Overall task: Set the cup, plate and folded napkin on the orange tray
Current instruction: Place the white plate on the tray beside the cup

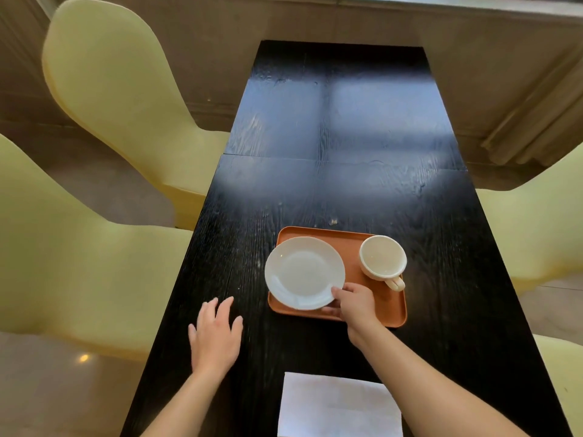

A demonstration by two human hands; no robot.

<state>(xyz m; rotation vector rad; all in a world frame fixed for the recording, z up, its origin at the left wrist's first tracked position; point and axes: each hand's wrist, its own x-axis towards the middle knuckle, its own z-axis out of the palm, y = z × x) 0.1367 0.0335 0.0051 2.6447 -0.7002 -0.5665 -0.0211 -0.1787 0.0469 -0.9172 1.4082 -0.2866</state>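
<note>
Orange tray bears one plate, one cup; one napkin apart.

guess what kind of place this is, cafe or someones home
Probably a cafe or canteen, though a home dining room is possible: a long black table, matching pale yellow chairs along both sides, and an orange tray.

Black table: orange tray, napkin.

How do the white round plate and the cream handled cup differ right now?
The white round plate is wide and shallow; the cream handled cup is narrower and deep. The right hand grips the plate's rim, while the cup stands free. The plate overhangs the orange tray's left edge; the cup sits at its right side. Both are empty.
</note>
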